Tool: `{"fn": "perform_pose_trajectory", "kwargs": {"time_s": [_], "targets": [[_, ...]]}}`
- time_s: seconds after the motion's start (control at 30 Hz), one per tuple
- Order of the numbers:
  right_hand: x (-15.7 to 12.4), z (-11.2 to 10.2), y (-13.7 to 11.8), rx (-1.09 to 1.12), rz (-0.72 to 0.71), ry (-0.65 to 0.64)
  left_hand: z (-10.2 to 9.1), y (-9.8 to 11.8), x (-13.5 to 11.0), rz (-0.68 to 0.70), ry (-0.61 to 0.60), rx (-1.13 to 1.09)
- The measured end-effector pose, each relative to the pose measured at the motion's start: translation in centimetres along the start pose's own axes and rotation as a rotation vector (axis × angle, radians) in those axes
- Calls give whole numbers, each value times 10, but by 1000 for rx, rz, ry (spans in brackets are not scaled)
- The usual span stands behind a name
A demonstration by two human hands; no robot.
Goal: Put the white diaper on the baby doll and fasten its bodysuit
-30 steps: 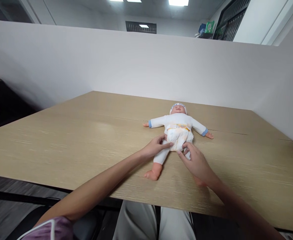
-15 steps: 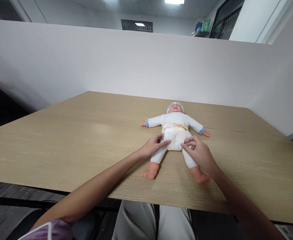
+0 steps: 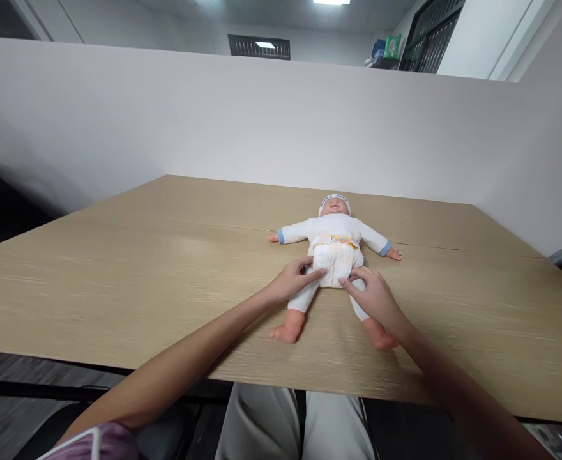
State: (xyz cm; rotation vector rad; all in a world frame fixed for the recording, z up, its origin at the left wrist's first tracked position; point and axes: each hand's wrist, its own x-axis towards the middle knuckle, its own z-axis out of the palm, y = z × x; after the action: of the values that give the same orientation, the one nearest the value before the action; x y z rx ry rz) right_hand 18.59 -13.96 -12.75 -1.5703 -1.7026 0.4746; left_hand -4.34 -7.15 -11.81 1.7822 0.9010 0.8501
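A baby doll (image 3: 336, 225) in a white suit with blue cuffs and a white cap lies on its back, arms spread and feet toward me. Around its hips is a white diaper (image 3: 333, 259) with a yellow-orange printed waistband. My left hand (image 3: 294, 280) is closed on the diaper's left edge at the leg, thumb on its front and fingers round the side. At the right leg edge my right hand (image 3: 371, 292) pinches the diaper, its thumb near the lower middle. Its other fingertips are partly hidden against the doll's thigh.
The doll lies on a wide wooden table (image 3: 166, 268) with a seam running across it. A white partition wall (image 3: 262, 128) rises behind the table. Below the near edge are my legs (image 3: 262, 421). A dark object (image 3: 3, 204) stands beyond the left edge.
My right hand has shifted slightly left and down along the diaper's leg edge, its thumb closer to the middle. My left hand keeps its place on the diaper. The view has moved slightly.
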Motion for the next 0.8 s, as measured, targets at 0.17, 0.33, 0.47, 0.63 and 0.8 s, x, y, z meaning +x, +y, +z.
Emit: {"fn": "perform_pose_trajectory", "kwargs": {"time_s": [0.17,0.33,0.47,0.63,0.8], "targets": [[6,4,6,234,83,1,1,-3,-2,-11,42,9],[9,3,11,349,118,-71,1,-7,-2,-18,5,-14],[7,4,9,304,98,-15,2,-9,0,-25,-30,-84],[5,7,6,197,42,13,2,-7,1,-78,-49,-170],[6,7,6,249,31,-21,0,-4,1,-90,-66,-215]]}}
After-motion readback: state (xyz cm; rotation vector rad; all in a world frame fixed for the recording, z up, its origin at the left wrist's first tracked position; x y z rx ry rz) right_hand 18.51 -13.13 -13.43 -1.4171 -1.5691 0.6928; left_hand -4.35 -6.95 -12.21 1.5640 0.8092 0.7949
